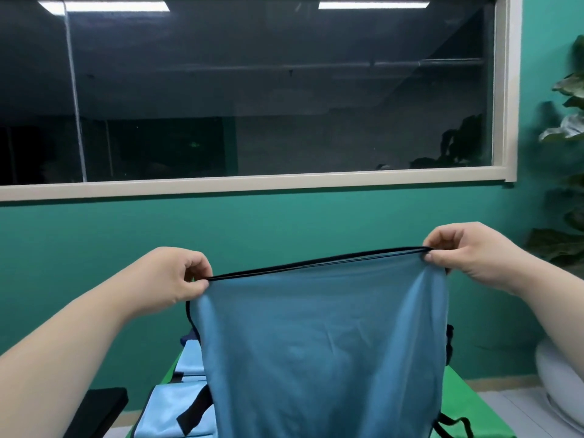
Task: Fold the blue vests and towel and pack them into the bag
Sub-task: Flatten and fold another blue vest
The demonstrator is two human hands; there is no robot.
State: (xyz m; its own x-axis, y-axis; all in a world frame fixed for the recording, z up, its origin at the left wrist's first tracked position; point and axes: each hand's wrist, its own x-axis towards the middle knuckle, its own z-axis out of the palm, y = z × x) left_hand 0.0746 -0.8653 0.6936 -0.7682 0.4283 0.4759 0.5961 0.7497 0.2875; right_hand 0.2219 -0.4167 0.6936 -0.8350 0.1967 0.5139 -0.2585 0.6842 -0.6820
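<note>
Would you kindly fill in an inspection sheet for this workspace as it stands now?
Surface: green table, mostly hidden behind the vest.
Job's things: blue vest held up in the air by its black-trimmed top edge; light blue bag with black straps on the table, lower left, partly behind the vest.
Clutter: black strap on the table at lower right; what it belongs to cannot be told.
Hands: left hand pinches the left end of the vest's edge; right hand pinches the right end.
Cables: nothing seen.
Surroundings: teal wall, dark window, plant at right, white pot, black seat at lower left.
</note>
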